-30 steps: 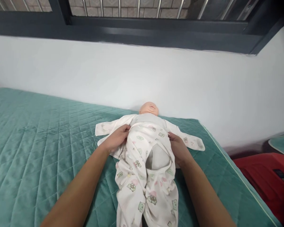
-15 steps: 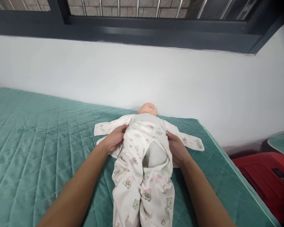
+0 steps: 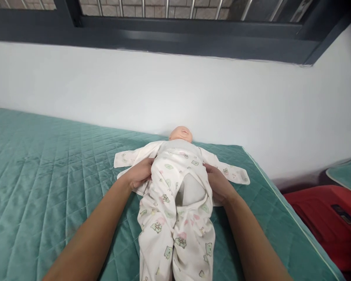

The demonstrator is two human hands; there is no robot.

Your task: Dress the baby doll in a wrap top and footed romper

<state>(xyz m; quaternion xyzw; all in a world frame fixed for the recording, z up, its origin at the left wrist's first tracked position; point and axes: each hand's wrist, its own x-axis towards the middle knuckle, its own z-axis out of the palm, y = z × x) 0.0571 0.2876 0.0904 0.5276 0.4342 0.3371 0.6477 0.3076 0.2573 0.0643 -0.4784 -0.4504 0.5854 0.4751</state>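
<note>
A baby doll lies on its back with its head toward the wall. White baby pants printed with green bears cover its legs and reach up over its belly, with an opening at the crotch that shows pale grey-white beneath. Under the doll a white printed baby shirt is spread, its sleeves stretched out to both sides. My left hand is closed at the left side of the pants' waist, fingertips partly hidden. At the opposite side my right hand is closed on the pants' edge, its fingers partly behind the cloth.
The doll rests on a green quilted bed cover. A white wall rises behind its head, below a dark window frame with metal bars. Beyond the right edge of the bed stands a red plastic object.
The whole view has shifted slightly. Both hands stay at the sides of the pants, and the doll and clothes look the same.
</note>
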